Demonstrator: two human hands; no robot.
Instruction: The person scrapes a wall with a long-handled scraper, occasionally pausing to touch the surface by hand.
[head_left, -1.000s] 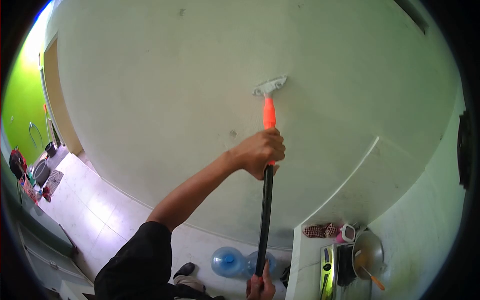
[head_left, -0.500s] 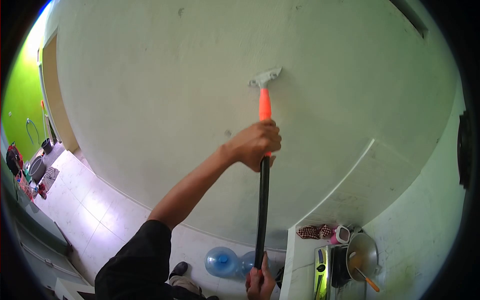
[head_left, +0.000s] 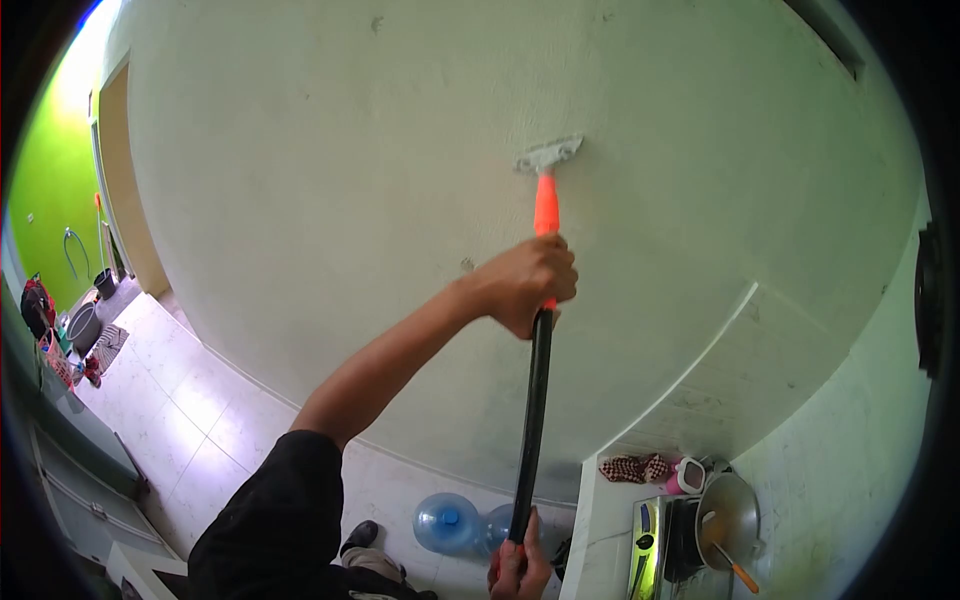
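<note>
A long-handled scraper (head_left: 535, 400) stands nearly upright in front of the pale wall (head_left: 350, 180). Its wide metal head (head_left: 549, 154) is against the wall or very close to it, above an orange neck. My left hand (head_left: 527, 285) is closed around the tool where the orange part meets the black shaft, the arm reaching up from lower left. Down at the shaft's lower end, my right hand (head_left: 520, 570) grips it, with the thumb pointing up along the shaft. The bottom tip of the handle is hidden by that hand.
Two blue water jugs (head_left: 447, 522) lie on the tiled floor below. At lower right a counter (head_left: 608, 515) carries a gas stove (head_left: 647, 545), a wok (head_left: 728, 510) with an orange-handled utensil, and a checkered cloth (head_left: 636, 467). A doorway (head_left: 133, 190) opens at left.
The view has shifted slightly, so the wall and room appear further right. The scraper head has moved a little to the right along the wall. Both hands keep their hold.
</note>
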